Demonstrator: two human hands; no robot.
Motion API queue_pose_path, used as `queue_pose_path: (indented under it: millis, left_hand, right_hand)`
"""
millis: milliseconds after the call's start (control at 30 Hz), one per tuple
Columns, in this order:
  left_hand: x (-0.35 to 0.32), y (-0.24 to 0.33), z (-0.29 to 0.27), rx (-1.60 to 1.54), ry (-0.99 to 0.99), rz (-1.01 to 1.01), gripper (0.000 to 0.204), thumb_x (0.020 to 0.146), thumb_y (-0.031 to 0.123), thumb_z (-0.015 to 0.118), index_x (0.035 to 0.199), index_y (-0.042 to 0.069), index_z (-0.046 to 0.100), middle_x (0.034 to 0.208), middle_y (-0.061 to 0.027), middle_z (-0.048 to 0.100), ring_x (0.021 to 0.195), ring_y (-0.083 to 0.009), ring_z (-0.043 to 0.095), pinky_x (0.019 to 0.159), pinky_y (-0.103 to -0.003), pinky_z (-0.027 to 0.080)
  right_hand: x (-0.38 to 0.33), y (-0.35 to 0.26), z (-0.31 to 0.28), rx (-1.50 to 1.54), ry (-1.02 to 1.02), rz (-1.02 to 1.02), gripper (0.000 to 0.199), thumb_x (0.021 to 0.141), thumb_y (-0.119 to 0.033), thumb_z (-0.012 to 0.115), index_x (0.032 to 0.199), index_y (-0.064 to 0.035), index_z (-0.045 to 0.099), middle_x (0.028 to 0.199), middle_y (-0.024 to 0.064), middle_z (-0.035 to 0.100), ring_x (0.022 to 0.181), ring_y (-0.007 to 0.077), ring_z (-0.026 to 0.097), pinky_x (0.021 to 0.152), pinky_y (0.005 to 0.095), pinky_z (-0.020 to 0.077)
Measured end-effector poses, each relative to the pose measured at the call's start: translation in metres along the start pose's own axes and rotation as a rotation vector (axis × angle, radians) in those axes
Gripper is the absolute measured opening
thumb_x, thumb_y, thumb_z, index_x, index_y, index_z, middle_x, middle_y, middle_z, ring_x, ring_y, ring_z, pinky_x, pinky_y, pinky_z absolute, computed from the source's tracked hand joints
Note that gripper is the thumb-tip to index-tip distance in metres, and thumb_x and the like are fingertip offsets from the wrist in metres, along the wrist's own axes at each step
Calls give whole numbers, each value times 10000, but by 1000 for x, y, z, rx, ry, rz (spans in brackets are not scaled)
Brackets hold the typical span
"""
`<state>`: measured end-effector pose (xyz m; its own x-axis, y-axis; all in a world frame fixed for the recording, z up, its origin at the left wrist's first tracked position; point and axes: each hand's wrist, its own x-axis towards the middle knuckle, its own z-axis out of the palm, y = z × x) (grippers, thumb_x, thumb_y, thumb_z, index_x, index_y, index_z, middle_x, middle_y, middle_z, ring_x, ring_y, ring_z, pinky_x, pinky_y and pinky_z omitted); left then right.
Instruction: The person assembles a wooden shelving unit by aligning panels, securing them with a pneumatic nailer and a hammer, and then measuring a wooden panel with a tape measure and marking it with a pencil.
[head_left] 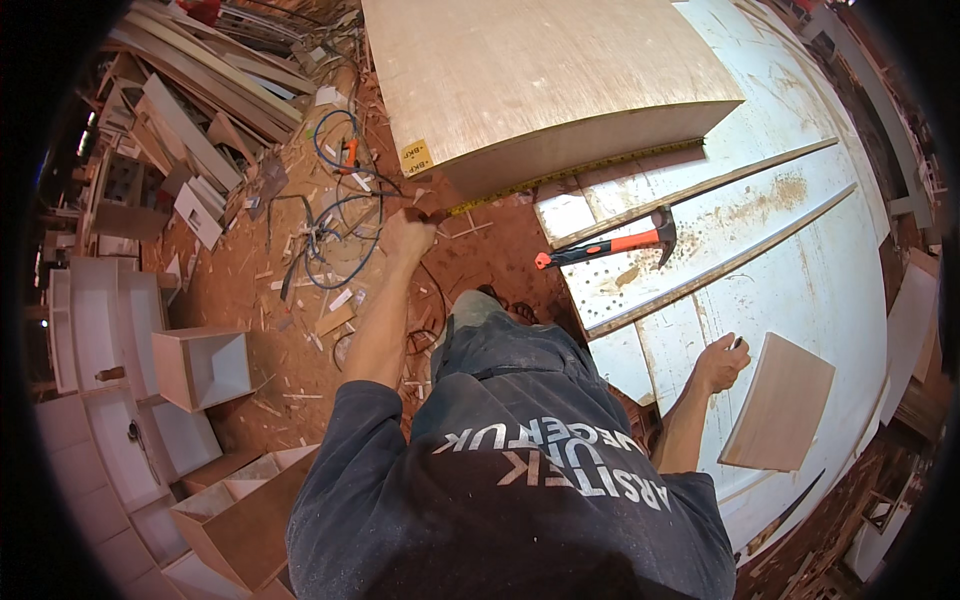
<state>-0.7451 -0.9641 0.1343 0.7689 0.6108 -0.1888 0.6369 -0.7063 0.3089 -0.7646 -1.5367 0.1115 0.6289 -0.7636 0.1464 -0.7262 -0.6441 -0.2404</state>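
A yellow tape measure blade (590,166) runs along the lower edge of a pale plywood box (540,75). At the box's near left corner, my left hand (407,237) is closed around the near end of the tape measure; its case is mostly hidden. My right hand (721,364) is closed on a short dark pen-like thing (738,342), beside a loose wooden panel (780,402) on the white worktable (670,350). Between my hands, a claw hammer (630,243) with an orange and black handle lies across the table's edge, its head pointing right.
Two narrow wooden strips (720,258) lie slantwise on the table. Blue and dark cables (330,235) coil on the littered floor at left, near scrap boards (180,130). Open box carcasses (200,365) and white cabinet parts (100,330) stand at the lower left.
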Motion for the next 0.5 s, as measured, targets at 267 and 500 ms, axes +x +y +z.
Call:
queue_pose_path:
  millis: [267,500]
  left_hand:
    - [-2,2,-2,-7,2,-26,499,820,595,726,975,127,806,1012,-229,738,1002,-438,690,870,-488,543]
    - [0,0,0,-17,25,-17,529,804,607,725,1009,126,807,1034,-236,744,1020,-424,699,884,-486,548]
  right_hand:
    - [0,-1,0,-3,0,7,416,1024,-392,531,1296,-88,612,1247,153,615,993,405,704,860,524,550]
    - [-1,0,1,4,-2,3,427,1027,-403,508,1294,-87,615,1249,147,610,990,409,703,861,529,547]
